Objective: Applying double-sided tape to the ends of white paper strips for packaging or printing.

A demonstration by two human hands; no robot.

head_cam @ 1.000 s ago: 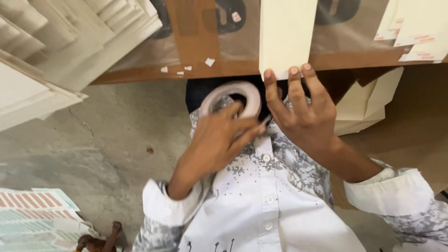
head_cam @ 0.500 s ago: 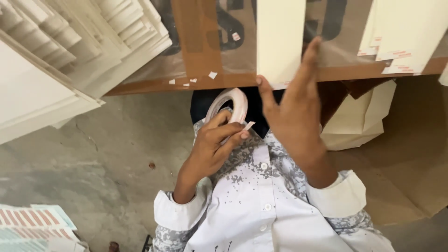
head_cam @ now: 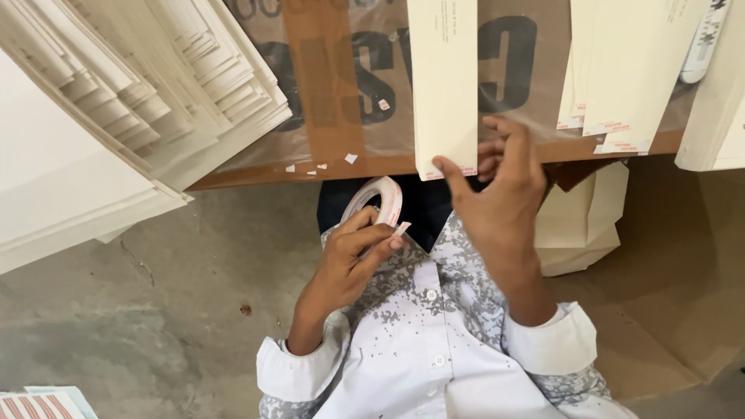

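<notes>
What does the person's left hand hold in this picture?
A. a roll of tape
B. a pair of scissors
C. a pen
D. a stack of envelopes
A: the left hand grips a roll of tape with a loose tape end at the fingertips, while the right hand touches the lower edge of a cream paper sheet.

Plastic-covered brown board [head_cam: 341, 109], cream card strips [head_cam: 444, 85], stacked sheets [head_cam: 155, 85], perhaps paper scraps [head_cam: 351, 158]
</notes>
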